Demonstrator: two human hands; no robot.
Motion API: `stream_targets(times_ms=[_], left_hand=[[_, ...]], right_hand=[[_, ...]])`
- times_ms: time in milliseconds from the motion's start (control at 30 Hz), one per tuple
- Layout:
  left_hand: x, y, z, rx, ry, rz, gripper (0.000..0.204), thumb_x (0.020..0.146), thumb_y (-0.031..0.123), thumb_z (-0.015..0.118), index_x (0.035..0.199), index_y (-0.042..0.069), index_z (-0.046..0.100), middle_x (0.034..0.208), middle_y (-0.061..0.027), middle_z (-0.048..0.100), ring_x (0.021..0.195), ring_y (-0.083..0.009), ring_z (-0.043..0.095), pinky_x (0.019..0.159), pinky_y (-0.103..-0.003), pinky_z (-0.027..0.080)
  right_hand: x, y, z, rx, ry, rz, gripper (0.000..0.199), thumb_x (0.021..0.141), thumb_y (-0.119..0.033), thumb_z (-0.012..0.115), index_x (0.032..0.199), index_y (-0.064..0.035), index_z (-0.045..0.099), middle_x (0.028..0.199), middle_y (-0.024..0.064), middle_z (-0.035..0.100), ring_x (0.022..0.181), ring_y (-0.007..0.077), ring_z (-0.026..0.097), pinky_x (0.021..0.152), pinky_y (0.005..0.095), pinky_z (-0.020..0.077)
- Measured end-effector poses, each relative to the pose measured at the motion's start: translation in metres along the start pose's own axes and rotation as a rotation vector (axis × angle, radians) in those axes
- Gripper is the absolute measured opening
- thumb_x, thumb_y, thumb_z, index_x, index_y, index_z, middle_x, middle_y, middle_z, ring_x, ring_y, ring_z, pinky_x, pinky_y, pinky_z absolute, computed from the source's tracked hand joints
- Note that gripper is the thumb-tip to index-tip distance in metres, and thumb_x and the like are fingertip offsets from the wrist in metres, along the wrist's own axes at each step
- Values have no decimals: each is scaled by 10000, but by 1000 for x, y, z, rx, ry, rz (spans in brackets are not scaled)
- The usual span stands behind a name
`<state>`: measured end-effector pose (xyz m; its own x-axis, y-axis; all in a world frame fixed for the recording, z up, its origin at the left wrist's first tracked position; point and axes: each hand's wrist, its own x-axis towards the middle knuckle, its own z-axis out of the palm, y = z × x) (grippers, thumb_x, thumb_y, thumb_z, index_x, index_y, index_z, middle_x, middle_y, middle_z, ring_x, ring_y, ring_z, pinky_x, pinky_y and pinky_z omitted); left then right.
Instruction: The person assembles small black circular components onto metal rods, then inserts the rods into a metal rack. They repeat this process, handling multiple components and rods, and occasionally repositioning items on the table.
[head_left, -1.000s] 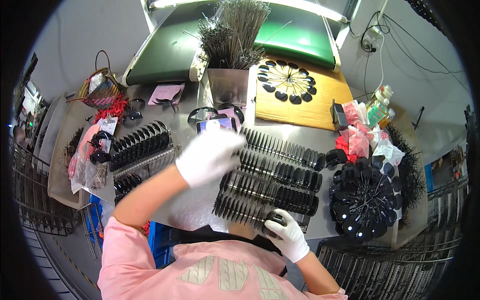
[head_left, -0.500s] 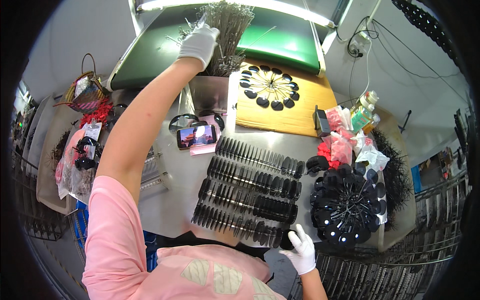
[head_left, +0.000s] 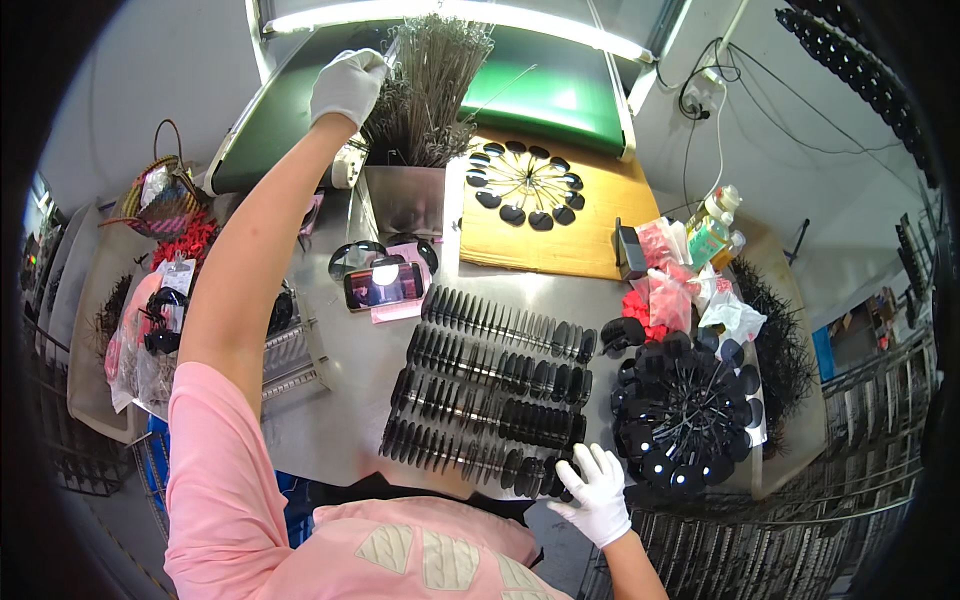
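My left hand (head_left: 348, 85), in a white glove, is up at the far left beside a dense bundle of thin metal wires (head_left: 425, 95) standing in a metal bin (head_left: 405, 198). Its fingers are pinched together; whatever they hold is too fine to make out. My right hand (head_left: 595, 495), also gloved, is at the near right end of the rows of black oval pieces (head_left: 490, 390). Its fingers are apart, with the fingertips against the last pieces of the nearest row. Several such rows lie side by side on the metal table (head_left: 335, 420).
Black ovals on wires fan out in a ring (head_left: 540, 215) on a cardboard sheet (head_left: 590, 250). A phone (head_left: 383, 287) stands by black headbands. At the right are a round cluster of black pieces (head_left: 655, 465), pink packets and bottles (head_left: 710, 240). A woven basket (head_left: 160, 205) sits far left.
My left hand has drawn out of the wire bundle and moved left. My right hand has shifted slightly up and left along the row's end. The whole view has tilted a little.
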<state>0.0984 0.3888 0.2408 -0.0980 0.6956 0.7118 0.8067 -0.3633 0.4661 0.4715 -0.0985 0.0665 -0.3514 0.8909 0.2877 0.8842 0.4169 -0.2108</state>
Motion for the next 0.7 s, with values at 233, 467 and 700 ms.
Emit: stream_targets(times_ms=[233, 467, 700], left_hand=[[-17, 37, -114, -482, 390, 151, 234, 1074, 166, 572, 1164, -48, 551, 959, -153, 730, 769, -191, 733, 672, -308, 584], [-172, 59, -194, -797, 244, 423, 183, 1050, 25, 515, 1229, 11, 484, 911, -226, 729, 587, -179, 637, 530, -283, 518], [-270, 13, -185, -821, 205, -344, 86, 1082, 149, 528, 1134, 87, 498, 912, -145, 719, 625, -141, 650, 555, -231, 491]], right_hand=[[-45, 5, 42, 38, -173, 570, 1302, 539, -280, 993, 1549, 49, 241, 1170, 200, 640, 1027, 379, 616, 910, 450, 505], [-36, 5, 113, 176, 22, 685, 658, 811, -21, 639, 1407, 55, 370, 822, 228, 687, 777, 440, 665, 726, 505, 526], [-15, -3, 65, 207, 216, 674, 157, 841, -21, 674, 993, 17, 682, 815, 228, 692, 764, 426, 673, 687, 441, 518]])
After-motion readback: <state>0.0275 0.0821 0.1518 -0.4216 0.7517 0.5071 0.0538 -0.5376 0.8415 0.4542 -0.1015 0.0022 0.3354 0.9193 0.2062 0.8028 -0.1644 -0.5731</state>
